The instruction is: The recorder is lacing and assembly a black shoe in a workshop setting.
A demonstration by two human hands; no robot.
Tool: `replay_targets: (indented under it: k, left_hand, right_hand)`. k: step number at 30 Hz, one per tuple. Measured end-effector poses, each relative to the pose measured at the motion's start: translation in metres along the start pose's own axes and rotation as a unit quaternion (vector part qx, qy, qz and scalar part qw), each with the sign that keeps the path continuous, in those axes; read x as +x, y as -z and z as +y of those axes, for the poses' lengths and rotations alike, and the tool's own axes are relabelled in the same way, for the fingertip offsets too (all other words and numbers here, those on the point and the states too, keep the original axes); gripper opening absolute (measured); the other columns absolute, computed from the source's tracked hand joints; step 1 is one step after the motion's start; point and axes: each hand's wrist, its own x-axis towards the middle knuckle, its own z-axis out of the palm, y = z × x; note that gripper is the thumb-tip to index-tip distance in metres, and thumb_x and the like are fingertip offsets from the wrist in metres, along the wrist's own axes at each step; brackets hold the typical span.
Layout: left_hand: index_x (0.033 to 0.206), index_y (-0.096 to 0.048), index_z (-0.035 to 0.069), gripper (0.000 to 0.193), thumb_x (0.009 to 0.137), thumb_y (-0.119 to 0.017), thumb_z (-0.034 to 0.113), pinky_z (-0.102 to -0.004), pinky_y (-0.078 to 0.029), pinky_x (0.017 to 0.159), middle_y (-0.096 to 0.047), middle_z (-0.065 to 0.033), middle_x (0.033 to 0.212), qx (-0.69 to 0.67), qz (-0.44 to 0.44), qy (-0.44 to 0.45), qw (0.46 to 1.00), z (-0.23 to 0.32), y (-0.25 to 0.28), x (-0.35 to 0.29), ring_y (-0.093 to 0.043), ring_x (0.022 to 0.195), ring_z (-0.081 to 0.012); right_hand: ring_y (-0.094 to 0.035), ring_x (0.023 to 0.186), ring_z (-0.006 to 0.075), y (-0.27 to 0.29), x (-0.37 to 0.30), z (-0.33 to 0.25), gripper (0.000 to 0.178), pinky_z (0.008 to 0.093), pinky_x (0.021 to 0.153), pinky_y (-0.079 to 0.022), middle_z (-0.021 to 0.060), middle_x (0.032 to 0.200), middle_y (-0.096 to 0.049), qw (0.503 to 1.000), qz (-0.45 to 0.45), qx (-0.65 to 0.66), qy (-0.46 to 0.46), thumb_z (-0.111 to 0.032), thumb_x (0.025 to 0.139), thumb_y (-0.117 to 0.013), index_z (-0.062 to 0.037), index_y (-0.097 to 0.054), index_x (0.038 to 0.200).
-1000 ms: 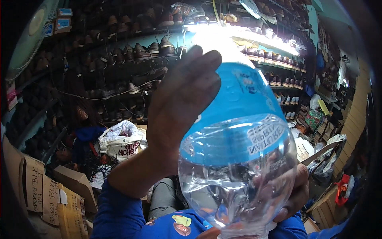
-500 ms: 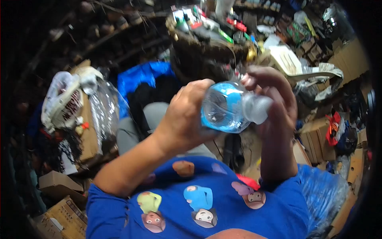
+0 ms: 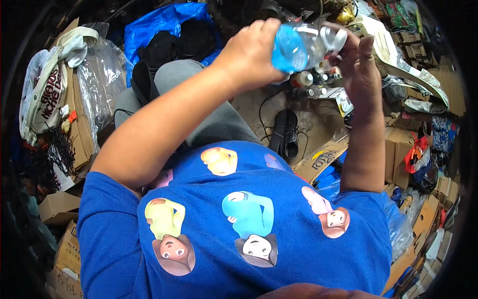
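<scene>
A clear plastic bottle with a blue label [image 3: 290, 49] lies tilted sideways in the air beyond my lap. My left hand [image 3: 251, 52] is wrapped round its base end. At the other end is a whitish, see-through cap or neck [image 3: 336, 40], slightly blurred. My right hand [image 3: 359, 70] is beside that end, its fingers curved partly behind it and its thumb standing apart. Whether those fingers touch the bottle is hard to make out.
Several small bottles [image 3: 304, 79] stand on the floor beyond my lap, with black shoes [image 3: 285, 132] nearer. A blue plastic bag with dark items [image 3: 137, 30] is far left. A white plastic chair [image 3: 378, 40] is at the right, with cardboard [image 3: 396, 152] around.
Both hands and the bottle have moved up in the view as the view tilted down. The right thumb now stands clear of the cap end. My left hand keeps its hold on the bottle.
</scene>
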Motion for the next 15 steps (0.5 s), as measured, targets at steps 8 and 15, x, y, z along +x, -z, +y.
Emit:
replay_targets:
  k: [8, 15]
  left_hand:
    - [0.122, -0.047, 0.003, 0.073, 0.059, -0.079, 0.020, -0.0398, -0.048, 0.088, -0.058, -0.0190, 0.106, 0.018, -0.016, -0.031, 0.999, -0.023, -0.009, 0.022, -0.058, 0.101, -0.0357]
    - [0.117, -0.049, 0.004, 0.068, 0.059, -0.079, 0.021, -0.0422, -0.050, 0.082, -0.059, -0.0193, 0.101, 0.009, -0.101, 0.009, 0.995, -0.031, -0.026, 0.019, -0.060, 0.095, -0.0375]
  right_hand:
    - [-0.048, 0.064, 0.0013, 0.014, 0.029, 0.007, 0.041, 0.0153, 0.055, -0.038, -0.0032, 0.083, -0.060, 0.989, -0.092, -0.018, -0.116, -0.039, 0.096, -0.051, -0.0067, -0.060, 0.119]
    - [-0.044, 0.051, 0.0035, 0.014, 0.034, 0.045, 0.039, 0.0175, 0.044, -0.034, -0.0020, 0.075, -0.058, 0.988, -0.012, -0.025, -0.151, -0.040, 0.095, -0.052, -0.0059, -0.064, 0.110]
